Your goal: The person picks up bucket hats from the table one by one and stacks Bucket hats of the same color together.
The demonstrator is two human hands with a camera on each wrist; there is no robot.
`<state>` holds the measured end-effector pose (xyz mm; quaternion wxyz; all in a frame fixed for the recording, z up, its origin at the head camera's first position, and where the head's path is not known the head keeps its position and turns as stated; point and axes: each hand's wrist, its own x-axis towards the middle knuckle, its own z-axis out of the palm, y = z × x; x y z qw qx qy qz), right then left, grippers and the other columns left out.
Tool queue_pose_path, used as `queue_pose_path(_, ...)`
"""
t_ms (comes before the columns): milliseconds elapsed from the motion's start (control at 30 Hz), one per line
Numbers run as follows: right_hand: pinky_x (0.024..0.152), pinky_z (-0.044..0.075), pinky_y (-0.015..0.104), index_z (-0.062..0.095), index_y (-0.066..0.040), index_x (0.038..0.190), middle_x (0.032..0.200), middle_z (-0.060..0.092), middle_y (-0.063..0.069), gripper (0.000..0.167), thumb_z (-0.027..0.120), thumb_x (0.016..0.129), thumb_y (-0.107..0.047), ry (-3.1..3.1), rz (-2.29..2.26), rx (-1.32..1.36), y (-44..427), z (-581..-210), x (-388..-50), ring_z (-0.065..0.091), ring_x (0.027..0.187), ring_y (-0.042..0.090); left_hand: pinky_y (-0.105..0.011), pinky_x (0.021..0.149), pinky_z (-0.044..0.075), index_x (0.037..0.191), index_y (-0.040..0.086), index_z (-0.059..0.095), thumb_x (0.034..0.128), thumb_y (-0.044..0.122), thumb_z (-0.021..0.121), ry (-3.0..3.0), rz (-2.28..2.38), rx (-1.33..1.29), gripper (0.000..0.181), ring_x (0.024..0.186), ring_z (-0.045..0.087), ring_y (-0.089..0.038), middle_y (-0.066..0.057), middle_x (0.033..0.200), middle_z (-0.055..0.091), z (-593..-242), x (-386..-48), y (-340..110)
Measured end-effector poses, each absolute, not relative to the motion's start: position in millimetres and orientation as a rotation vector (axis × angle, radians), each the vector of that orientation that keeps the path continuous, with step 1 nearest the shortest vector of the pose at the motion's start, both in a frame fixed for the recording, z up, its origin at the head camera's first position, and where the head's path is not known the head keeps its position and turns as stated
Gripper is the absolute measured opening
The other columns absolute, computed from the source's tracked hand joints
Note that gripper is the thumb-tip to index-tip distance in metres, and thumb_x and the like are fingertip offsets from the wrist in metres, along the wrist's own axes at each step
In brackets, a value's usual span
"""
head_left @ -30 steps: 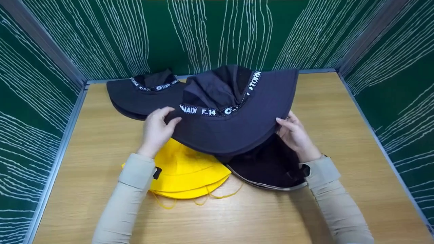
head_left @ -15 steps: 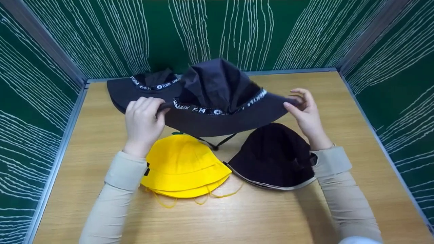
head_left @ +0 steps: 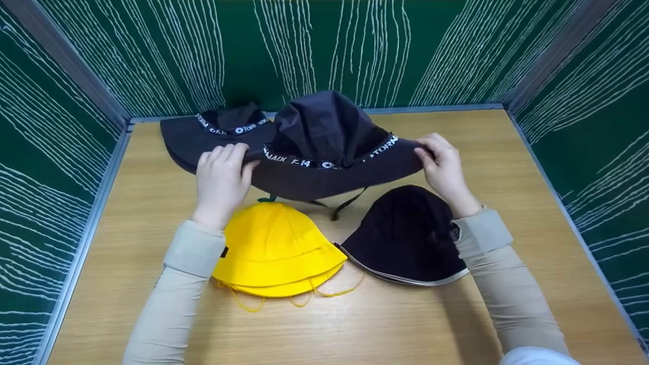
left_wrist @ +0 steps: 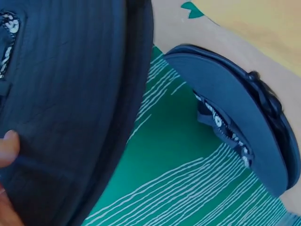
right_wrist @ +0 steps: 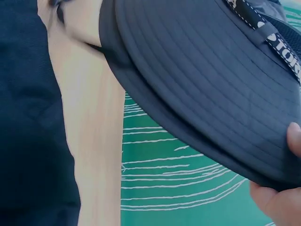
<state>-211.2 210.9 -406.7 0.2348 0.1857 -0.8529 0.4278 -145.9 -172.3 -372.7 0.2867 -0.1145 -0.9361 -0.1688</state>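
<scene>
Both hands hold up a dark grey sun hat [head_left: 324, 180] with a white-lettered band, crown upward and a dark cord dangling below. My left hand [head_left: 222, 180] pinches the brim's left side, and my right hand [head_left: 443, 165] pinches its right side. In the left wrist view a thumb [left_wrist: 8, 149] lies on the brim; in the right wrist view fingers [right_wrist: 280, 202] grip the brim's edge. A second dark grey hat [head_left: 215, 144] with the same lettering rests behind, at the table's back left, partly covered by the held one.
In front of the held hat, a yellow bucket hat [head_left: 276, 248] with thin yellow cords lies on the wooden table [head_left: 324, 329]. To its right sits a black hat [head_left: 405, 235] with a pale rim. Green walls [head_left: 365, 56] with white lines enclose the table's back and sides.
The held hat has tipped from showing its broad brim face to a flatter, crown-up pose and lifted off the yellow and black hats. Most recently, my right hand has shifted slightly left.
</scene>
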Motion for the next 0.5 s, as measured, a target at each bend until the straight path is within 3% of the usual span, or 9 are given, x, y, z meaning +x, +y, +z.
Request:
queue_pose_path(233, 0.081, 0.041, 0.017, 0.065, 0.009, 0.089, 0.089, 0.063, 0.019, 0.008, 0.058, 0.089, 0.005, -2.269, 1.142, 0.592, 215, -400, -212, 0.056, 0.086, 0.021, -0.048, 0.091, 0.04, 0.114, 0.002, 0.06, 0.087, 0.027, 0.069, -2.601, -0.574, -0.214, 0.038, 0.1, 0.056, -0.036, -0.018, 0.11, 0.066, -377, -143, -192)
queue_pose_path(500, 0.079, 0.041, 0.02, 0.065, 0.008, 0.091, 0.09, 0.063, 0.018, 0.01, 0.057, 0.09, 0.002, -2.307, 1.094, 0.588, 217, -398, -216, 0.056, 0.086, 0.023, -0.039, 0.09, 0.051, 0.099, 0.003, 0.066, 0.087, 0.018, 0.068, -2.602, -0.971, -0.085, 0.019, 0.09, 0.06, -0.028, -0.013, 0.099, 0.067, -387, -149, -207)
